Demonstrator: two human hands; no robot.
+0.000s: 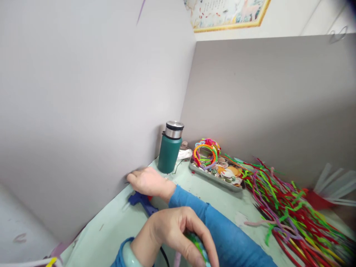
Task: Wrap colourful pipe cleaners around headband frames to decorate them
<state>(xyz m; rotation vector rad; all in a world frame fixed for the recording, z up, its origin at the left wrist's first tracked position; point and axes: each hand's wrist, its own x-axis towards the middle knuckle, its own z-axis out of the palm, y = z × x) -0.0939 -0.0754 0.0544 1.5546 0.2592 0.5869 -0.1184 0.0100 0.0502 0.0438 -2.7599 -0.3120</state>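
Observation:
My left hand (178,230), low in the middle, is closed around a green and light-blue piece (198,244); most of it is covered by my fingers. My right arm crosses beyond it, and my right hand (147,181) reaches to the table edge by the left panel. Its fingers curl downward, and what they grip, if anything, is hidden. Just below that hand lies a blue glue gun (143,203), partly covered by my left wrist. A black cord (164,256) runs beside the left wrist.
A green bottle (169,154) stands in the corner. Beside it, a metal tray (217,180) holds buttons and colourful pipe-cleaner rings (205,155). Many loose pipe cleaners (289,211) heap on the right, near a red container (319,200) of pale sticks. Grey panels (264,104) enclose the table.

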